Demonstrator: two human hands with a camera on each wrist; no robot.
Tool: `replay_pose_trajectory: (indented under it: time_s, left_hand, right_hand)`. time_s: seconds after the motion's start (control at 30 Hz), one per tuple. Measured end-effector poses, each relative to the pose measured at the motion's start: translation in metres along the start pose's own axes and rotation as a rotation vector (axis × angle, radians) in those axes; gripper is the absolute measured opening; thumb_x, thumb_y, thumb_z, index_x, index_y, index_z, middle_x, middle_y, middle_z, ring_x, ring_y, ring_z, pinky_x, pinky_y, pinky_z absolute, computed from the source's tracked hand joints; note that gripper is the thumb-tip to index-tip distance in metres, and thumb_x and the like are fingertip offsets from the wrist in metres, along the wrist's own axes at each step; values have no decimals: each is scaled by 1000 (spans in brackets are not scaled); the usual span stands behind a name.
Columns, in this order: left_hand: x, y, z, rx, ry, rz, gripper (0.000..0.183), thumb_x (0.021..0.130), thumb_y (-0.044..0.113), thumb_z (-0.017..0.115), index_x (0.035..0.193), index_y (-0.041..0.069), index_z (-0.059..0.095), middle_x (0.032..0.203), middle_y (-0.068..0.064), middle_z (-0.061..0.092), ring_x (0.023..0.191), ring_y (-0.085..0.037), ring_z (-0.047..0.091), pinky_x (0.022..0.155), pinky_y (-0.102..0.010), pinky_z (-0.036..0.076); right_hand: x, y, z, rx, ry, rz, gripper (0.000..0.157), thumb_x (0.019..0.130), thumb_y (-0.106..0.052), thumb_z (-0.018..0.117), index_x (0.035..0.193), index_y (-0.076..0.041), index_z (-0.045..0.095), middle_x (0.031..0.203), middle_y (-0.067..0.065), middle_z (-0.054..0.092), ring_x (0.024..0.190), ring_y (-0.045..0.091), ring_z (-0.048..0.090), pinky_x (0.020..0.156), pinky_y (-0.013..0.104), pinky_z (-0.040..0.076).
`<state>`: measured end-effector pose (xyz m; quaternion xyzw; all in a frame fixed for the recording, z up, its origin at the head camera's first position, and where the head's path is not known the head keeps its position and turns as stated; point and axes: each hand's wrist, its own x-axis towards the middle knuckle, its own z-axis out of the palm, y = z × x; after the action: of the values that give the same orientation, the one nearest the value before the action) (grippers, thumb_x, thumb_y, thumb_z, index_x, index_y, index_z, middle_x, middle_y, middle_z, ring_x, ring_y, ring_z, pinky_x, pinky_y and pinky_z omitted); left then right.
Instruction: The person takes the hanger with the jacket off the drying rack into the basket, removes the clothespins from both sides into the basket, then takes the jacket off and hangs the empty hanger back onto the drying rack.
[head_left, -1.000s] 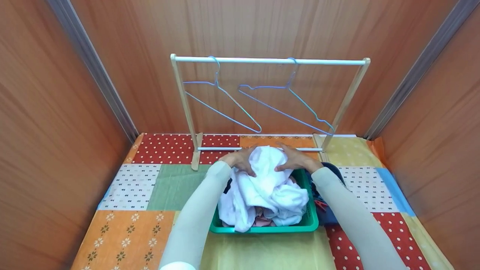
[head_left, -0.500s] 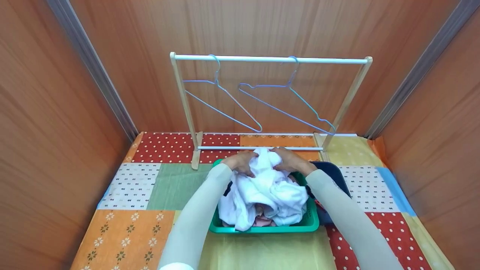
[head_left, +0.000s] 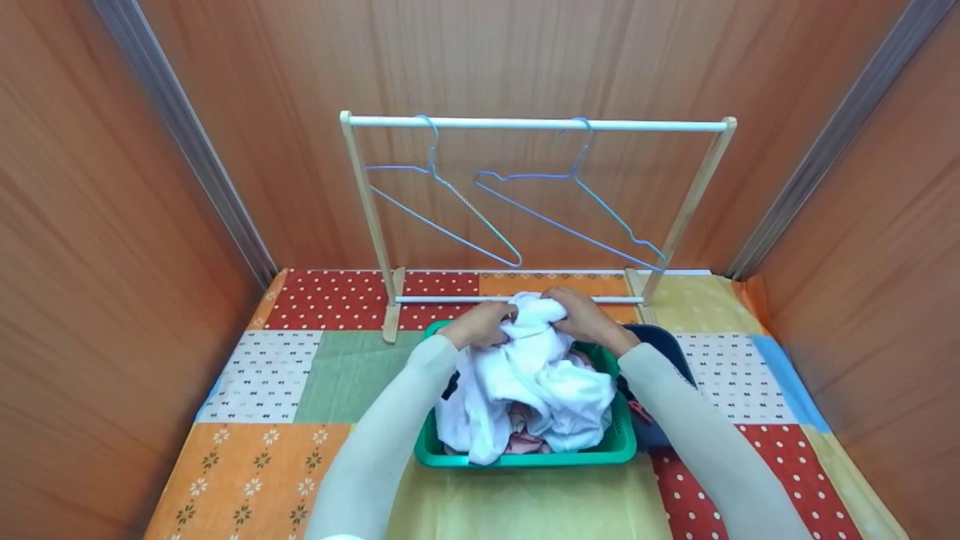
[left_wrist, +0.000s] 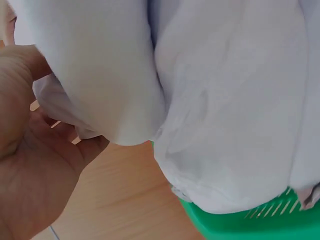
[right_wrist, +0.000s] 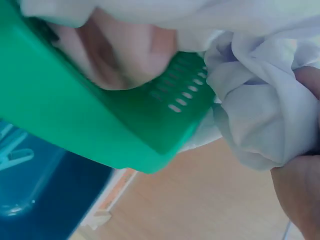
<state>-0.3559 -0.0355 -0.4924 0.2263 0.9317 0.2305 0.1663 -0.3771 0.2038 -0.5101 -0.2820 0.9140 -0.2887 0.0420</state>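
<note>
A crumpled white garment (head_left: 517, 379) lies heaped in a green plastic basket (head_left: 525, 460), its far end raised between both hands. My left hand (head_left: 480, 324) pinches a fold at the far left; in the left wrist view the thumb and fingers (left_wrist: 92, 148) close around the cloth's edge. On the far right, my right hand (head_left: 589, 319) grips the same bunched end, and the right wrist view has gathered cloth (right_wrist: 260, 105) held against the palm. Folds hide what kind of garment it is. Pinkish cloth (head_left: 527, 444) shows beneath it.
Behind the basket stands a wooden rack with a white top rail (head_left: 510, 122). A left hanger (head_left: 480, 214) and a right hanger (head_left: 600, 199) hang from it. To the basket's right is a dark blue tub (head_left: 660, 341) with clothespins (head_left: 639, 411). A patchwork cloth (head_left: 360, 375) covers the table.
Both hands have drawn the raised end of the white garment into a narrower bunch, their fingers closing in on it. The basket and hangers stay in place.
</note>
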Motion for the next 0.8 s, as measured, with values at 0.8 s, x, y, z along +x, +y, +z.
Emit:
replay_pose_trajectory:
  time_s: [0.8]
  left_hand:
    - [-88, 20, 10, 151, 270, 269, 34, 88, 24, 74, 120, 19, 64, 120, 0, 64, 111, -16, 57, 95, -38, 54]
  right_hand:
    - [-65, -69, -18, -229, -12, -189, 64, 89, -19, 72, 145, -29, 43, 138, 4, 52, 114, 25, 59, 95, 48, 53]
